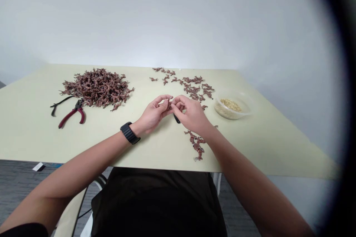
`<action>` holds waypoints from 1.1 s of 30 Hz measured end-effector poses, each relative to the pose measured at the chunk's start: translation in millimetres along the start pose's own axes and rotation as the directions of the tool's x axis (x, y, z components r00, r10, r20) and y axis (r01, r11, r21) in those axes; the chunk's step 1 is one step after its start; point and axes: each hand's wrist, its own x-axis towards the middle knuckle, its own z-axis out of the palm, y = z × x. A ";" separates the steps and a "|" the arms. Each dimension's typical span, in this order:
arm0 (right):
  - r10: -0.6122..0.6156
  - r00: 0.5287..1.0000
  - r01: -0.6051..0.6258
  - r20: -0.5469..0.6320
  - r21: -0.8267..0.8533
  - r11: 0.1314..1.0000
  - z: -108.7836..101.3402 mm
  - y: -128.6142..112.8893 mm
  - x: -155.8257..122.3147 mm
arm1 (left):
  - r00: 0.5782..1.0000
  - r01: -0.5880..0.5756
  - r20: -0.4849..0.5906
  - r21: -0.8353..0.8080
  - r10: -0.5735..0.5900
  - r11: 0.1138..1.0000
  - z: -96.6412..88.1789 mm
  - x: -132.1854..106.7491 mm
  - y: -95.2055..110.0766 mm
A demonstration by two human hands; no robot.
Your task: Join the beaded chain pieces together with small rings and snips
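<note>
At far left, on the grey floor (19, 181) past the edge of the pale yellow counter (30, 133), a small white-and-dark object (38, 166). Above, on the counter, a slim black tool (62, 101), and just beside it pliers (71, 113) with red handles spread apart and the head pointing up toward the pile. Next, a broad, heaped pile (97, 87) of reddish-brown pieces with thin, spiky ends, well apart from both hands.

Near the middle, left hand (154, 114), black watch (129, 133) at the wrist, thumb and fingers closed in a pinch on a small brown piece (169, 106), just above the counter. At the other side of that same piece, right hand (191, 114), grip likewise closed, fingertips meeting those of the left. Mostly covered by fingers, so exact shape hard to tell; seems like those in the pile. Below the fingertips, partly hidden by the right hand, a black object (177, 119).

Farther back, scattered pieces (166, 77) in a loose trail, leading right into a denser cluster (194, 89) beyond the right hand. Nearer the front edge, beside the right forearm, a small group (197, 143) of brown pieces. At far right, a clear round bowl (246, 110), golden bits (230, 104) inside.
</note>
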 end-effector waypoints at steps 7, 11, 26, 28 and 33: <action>-0.006 1.000 0.006 -0.009 -0.045 0.999 0.9 8.4 2.3 | 0.998 0.050 0.034 -0.031 -0.049 0.998 -1.9 0.8 -1.6; 0.034 0.999 -0.033 -0.011 0.058 0.998 1.2 8.6 1.8 | 0.999 0.042 0.004 -0.040 -0.042 0.998 -2.5 1.5 -0.7; -0.024 1.000 0.024 -0.013 -0.033 0.999 -3.3 2.7 2.2 | 0.998 -0.047 0.042 0.167 0.041 0.985 -3.0 2.7 -2.0; -0.032 0.999 0.032 -0.009 -0.045 0.998 -3.2 2.9 2.1 | 0.997 -0.064 0.047 0.195 0.056 0.979 -3.3 3.0 -2.0; -0.045 0.999 0.045 -0.006 -0.091 0.995 0.4 1.6 0.0 | 0.989 -0.142 0.006 0.325 0.149 0.935 -5.2 3.7 -4.1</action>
